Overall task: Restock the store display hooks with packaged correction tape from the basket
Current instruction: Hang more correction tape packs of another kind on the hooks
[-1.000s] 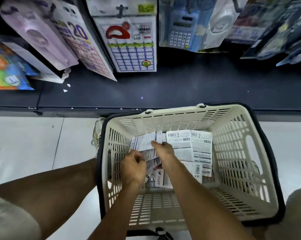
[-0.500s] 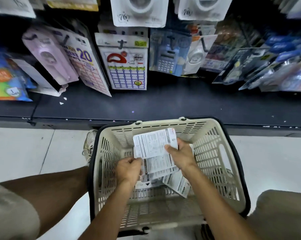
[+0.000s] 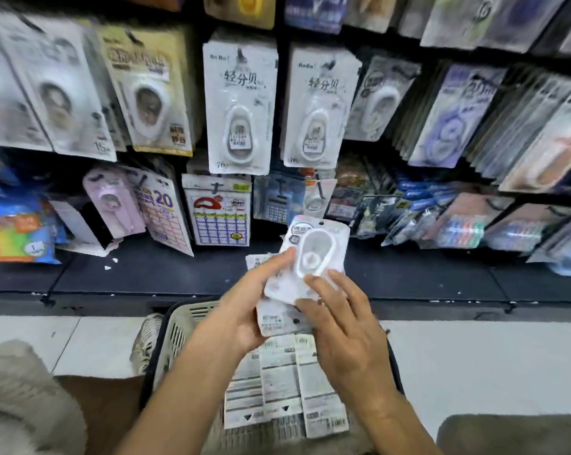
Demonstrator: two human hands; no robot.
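My left hand (image 3: 248, 303) grips a small stack of correction tape packs (image 3: 277, 318) above the cream basket (image 3: 176, 333). The top pack (image 3: 313, 254) faces up, showing its white dispenser in a clear blister. Fingers of my right hand (image 3: 340, 323) lie across the lower edge of that top pack, thumb side hidden. More packs (image 3: 284, 385) lie face down in the basket, barcodes up. Matching white correction tape packs (image 3: 240, 106) hang on display hooks straight ahead.
A dark shelf ledge (image 3: 179, 274) runs below the hooks. Sticker sheets (image 3: 217, 215), a calculator pack (image 3: 277, 201) and pen packs (image 3: 461, 224) hang low. Dense rows of packs (image 3: 507, 126) fill the right side. White floor tiles (image 3: 474, 362) lie beside the basket.
Both hands rose out of the basket with a stack of packs, and the top one now faces front up. My view tilted up from the basket to the hooks.
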